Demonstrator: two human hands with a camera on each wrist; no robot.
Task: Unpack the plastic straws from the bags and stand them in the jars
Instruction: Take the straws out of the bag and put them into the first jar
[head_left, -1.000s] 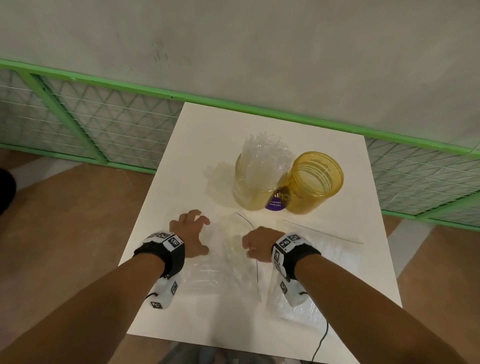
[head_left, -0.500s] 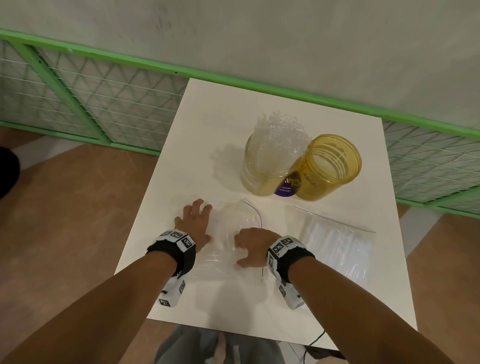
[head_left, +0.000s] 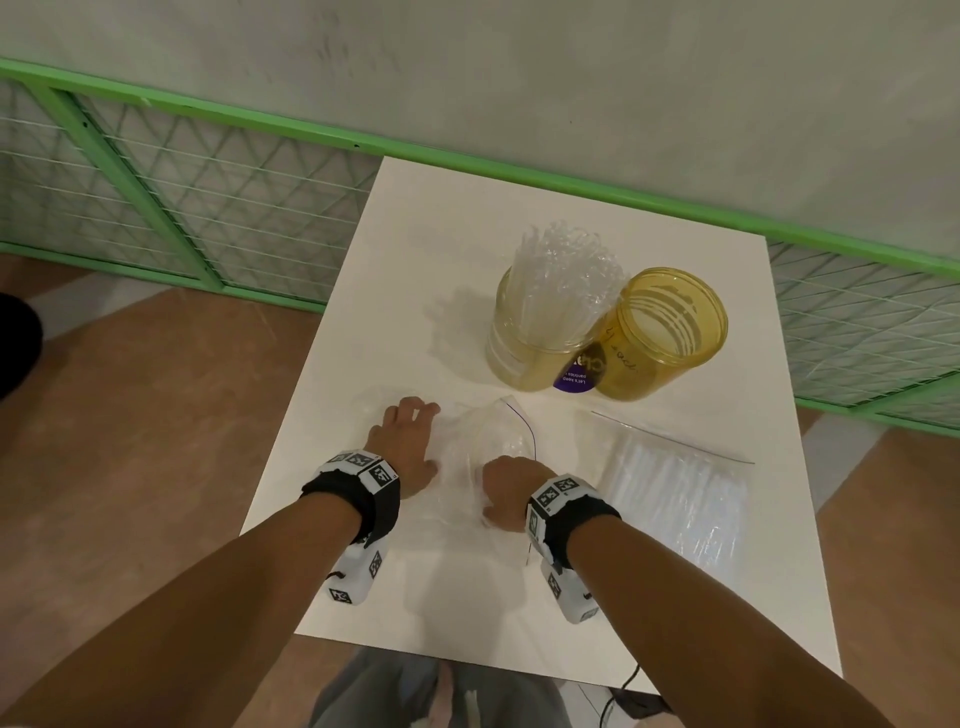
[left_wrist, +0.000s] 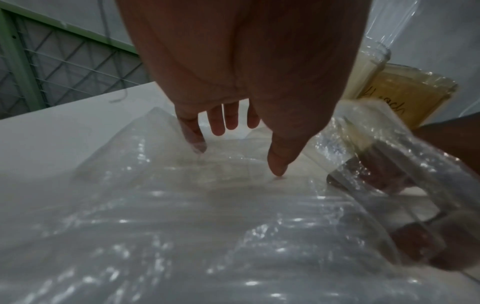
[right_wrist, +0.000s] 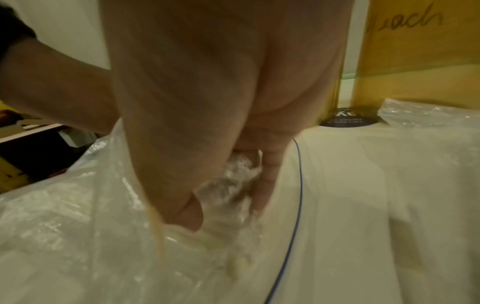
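Item: open bag (head_left: 488, 441), thin clear plastic film, crinkled and glossy, with a fine blue line along its mouth; lies flat near the front middle of the table (head_left: 415, 249), mouth toward the jars. Item: left hand (head_left: 402, 441), palm down on the left part of this bag, fingers (left_wrist: 228, 117) straight and spread, thumb tip touching the film; it grasps nothing. Item: right hand (head_left: 511, 486), reaching into the bag's mouth, thumb and fingers (right_wrist: 267, 170) curled round a crumpled wad of clear plastic inside; whether the wad is film or straws cannot be told. Item: sealed bag (head_left: 675, 488), clear film, rectangular and flat, holding pale translucent straws laid side by side; lies at the right of the table, just beside the right wrist, apart from the open bag. Item: pale jar (head_left: 524, 353), translucent yellowish plastic, cylindrical, upright at the far middle of the table, packed with a bundle of clear straws (head_left: 566, 280) standing on end and rising above its rim. Item: amber jar (head_left: 670, 338), deeper yellow translucent plastic, cylindrical, ribbed at the neck, handwriting on its wall; stands touching the pale jar on its right. Item: round purple label (head_left: 574, 376), at the foot of the jars, between them. Item: table, white, smooth, matte, rectangular. Item: fence (head_left: 156, 171), green frame with wire mesh, behind the table.
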